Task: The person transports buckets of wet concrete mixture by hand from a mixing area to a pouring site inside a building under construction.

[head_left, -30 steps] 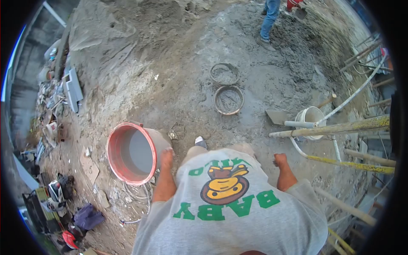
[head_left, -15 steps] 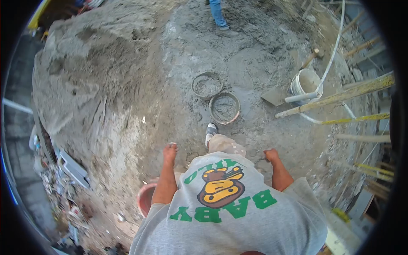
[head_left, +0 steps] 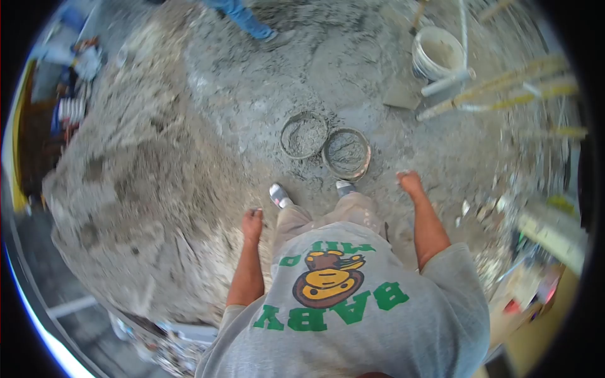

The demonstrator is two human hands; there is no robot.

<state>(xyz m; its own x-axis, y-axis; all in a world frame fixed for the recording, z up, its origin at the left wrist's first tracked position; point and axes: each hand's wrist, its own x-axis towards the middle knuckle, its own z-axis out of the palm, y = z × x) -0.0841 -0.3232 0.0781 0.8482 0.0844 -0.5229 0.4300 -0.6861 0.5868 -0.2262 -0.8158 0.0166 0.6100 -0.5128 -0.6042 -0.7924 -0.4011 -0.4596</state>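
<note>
Two round buckets stand in front of my feet with grey wet mortar inside: the left bucket (head_left: 283,143) and the right bucket (head_left: 367,165), their rims touching or nearly so. My left hand (head_left: 252,223) hangs by my left leg, fingers loosely bent, holding nothing that I can see. Out to the right of my right leg is my right hand (head_left: 409,181), its fingers loose and a little apart, with nothing visible in it. The right bucket is the nearest thing to that hand, and neither hand touches a bucket.
Wet mortar (head_left: 252,82) spreads over the ground ahead. A sandy pile (head_left: 120,189) rises on the left. At upper right are a white bucket (head_left: 421,63), a flat shovel blade (head_left: 402,96) and several poles (head_left: 479,94). Another person's blue trouser leg (head_left: 242,16) shows at the top.
My view has turned and moved forward. Both my feet now show near the buckets. My right hand has swung forward and outward. The other person's leg has shifted left in view.
</note>
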